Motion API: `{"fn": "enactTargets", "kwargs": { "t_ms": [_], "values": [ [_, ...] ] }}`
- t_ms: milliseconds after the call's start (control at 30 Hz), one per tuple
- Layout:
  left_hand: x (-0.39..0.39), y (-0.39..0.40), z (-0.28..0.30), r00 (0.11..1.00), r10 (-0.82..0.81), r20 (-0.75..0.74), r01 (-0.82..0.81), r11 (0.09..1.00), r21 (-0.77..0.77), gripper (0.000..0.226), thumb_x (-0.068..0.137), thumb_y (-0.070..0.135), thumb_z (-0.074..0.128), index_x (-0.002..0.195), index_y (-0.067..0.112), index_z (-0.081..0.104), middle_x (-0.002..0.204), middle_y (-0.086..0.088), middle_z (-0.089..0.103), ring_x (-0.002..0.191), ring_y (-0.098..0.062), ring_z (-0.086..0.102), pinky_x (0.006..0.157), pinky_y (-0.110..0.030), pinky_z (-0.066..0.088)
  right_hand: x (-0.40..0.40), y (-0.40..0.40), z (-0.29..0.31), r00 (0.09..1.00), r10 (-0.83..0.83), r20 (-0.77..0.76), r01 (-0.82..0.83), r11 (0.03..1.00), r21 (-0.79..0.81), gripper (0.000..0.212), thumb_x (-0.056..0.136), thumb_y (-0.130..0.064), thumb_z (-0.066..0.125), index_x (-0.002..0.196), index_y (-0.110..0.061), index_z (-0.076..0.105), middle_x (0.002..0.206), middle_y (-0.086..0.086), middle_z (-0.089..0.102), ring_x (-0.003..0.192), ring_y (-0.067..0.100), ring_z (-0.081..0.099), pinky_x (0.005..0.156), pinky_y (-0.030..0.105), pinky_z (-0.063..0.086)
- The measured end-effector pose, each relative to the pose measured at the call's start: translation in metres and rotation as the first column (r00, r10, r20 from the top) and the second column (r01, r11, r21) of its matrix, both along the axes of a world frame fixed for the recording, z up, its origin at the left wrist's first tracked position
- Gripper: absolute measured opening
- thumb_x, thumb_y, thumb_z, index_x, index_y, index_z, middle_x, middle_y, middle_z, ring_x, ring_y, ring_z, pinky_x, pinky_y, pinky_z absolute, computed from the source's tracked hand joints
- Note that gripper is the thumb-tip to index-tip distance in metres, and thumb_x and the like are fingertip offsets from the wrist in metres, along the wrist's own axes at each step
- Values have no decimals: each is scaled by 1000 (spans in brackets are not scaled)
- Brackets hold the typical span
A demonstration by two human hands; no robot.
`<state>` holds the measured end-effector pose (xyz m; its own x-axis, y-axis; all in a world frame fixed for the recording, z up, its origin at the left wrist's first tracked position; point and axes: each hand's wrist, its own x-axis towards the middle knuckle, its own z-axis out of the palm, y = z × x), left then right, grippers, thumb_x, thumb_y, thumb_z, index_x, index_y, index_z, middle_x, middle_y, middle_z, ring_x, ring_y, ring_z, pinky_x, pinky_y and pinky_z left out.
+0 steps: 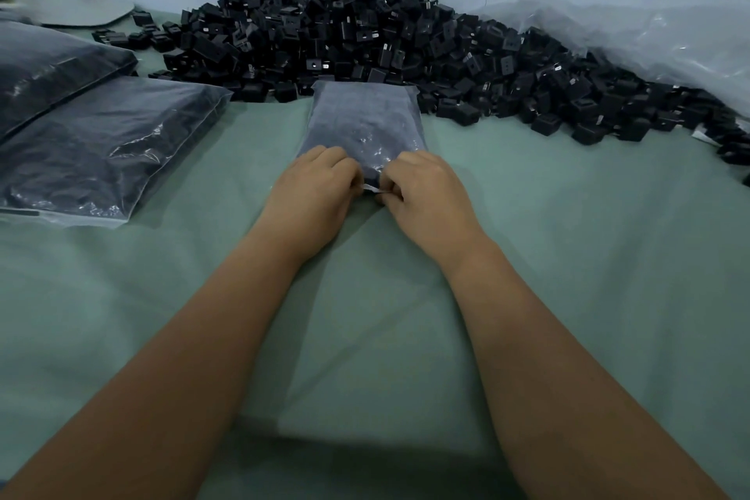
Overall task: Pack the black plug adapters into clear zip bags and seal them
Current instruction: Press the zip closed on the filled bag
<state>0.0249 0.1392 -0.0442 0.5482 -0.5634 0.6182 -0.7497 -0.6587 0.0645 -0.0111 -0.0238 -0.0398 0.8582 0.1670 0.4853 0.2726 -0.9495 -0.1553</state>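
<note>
While zip bag (361,122) lies ahead, left hand (314,191), right hand (426,195) pinch its near edge.

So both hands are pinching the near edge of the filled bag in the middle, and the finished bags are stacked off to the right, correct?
Not quite. The head view shows the finished bags on the left, not the right; on the right lies crumpled clear plastic. The rest holds: the left hand and right hand both pinch the near edge of the filled bag in the middle.

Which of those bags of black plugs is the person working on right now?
The narrow filled bag in the middle: both hands pinch its near edge, left hand and right hand. The two larger bags at left lie untouched.
</note>
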Motion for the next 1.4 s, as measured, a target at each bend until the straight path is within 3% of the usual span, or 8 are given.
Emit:
{"fn": "enactTargets", "kwargs": {
  "t_ms": [233, 400, 567, 700, 967, 1233, 1400],
  "values": [
    [2, -1, -4, 999, 28, -17, -28, 999, -30, 7, 89, 0, 62, 84, -5, 61, 83, -23, 59, 77, -39, 55, 67, -46, 43, -2, -2, 1, 994, -75, 84, 75, 997, 11, 13, 81, -15, 71, 78, -6, 62, 81, 10, 60, 81, 27, 52, 76, 34, 38],
    [3, 2, -5, 996, 28, -86, -33, 997, -62, 11, 91, 8, 63, 89, -3, 63, 90, -21, 60, 85, -38, 55, 73, -45, 43, -2, -2, 1, 998, -60, 29, 59, 998, 38, 14, 83, -17, 69, 78, -6, 62, 80, 9, 59, 81, 26, 52, 77, 34, 39],
    [-1, 10, 0, 995, 36, -89, -42, 997, -72, 19, 78, 17, 78, 90, 4, 69, 89, -11, 65, 85, -32, 58, 71, -35, 43, -3, -5, 0, 998, -49, 42, 46, 997, 69, 9, 74, -10, 71, 75, -11, 63, 76, 2, 56, 78, 22, 50, 69, 25, 29],
    [-2, 13, 3, 995, 35, -94, -43, 996, -82, 26, 72, 20, 82, 90, 6, 70, 88, -9, 65, 84, -31, 58, 71, -35, 42, -3, -5, -2, 996, -48, 82, 43, 997, 60, 9, 71, -10, 68, 77, -15, 62, 77, -1, 55, 78, 20, 49, 70, 23, 25],
    [-5, 7, 4, 998, -27, -58, 26, 999, -30, 7, 79, 9, 74, 81, 2, 72, 81, -14, 65, 76, -34, 59, 65, -40, 47, -2, 3, -1, 994, 5, 110, -1, 999, -39, 3, 74, -14, 65, 76, -13, 67, 77, 2, 58, 79, 23, 51, 70, 24, 26],
    [-3, 5, 3, 996, -63, -59, 60, 997, -55, 7, 79, 3, 68, 75, -1, 71, 77, -18, 65, 73, -37, 60, 61, -44, 50, 1, 5, -3, 991, 8, 136, 1, 997, -71, 6, 74, -7, 65, 78, -10, 69, 78, 5, 62, 80, 27, 54, 70, 28, 31],
    [-5, 5, 5, 994, -57, -92, 46, 993, -110, 6, 77, 0, 75, 72, -2, 71, 75, -17, 64, 70, -36, 59, 56, -47, 50, 0, 3, -1, 986, 7, 165, 1, 999, -48, 3, 75, -9, 68, 77, -11, 70, 75, 5, 62, 78, 27, 56, 69, 29, 33]
  ]
}}
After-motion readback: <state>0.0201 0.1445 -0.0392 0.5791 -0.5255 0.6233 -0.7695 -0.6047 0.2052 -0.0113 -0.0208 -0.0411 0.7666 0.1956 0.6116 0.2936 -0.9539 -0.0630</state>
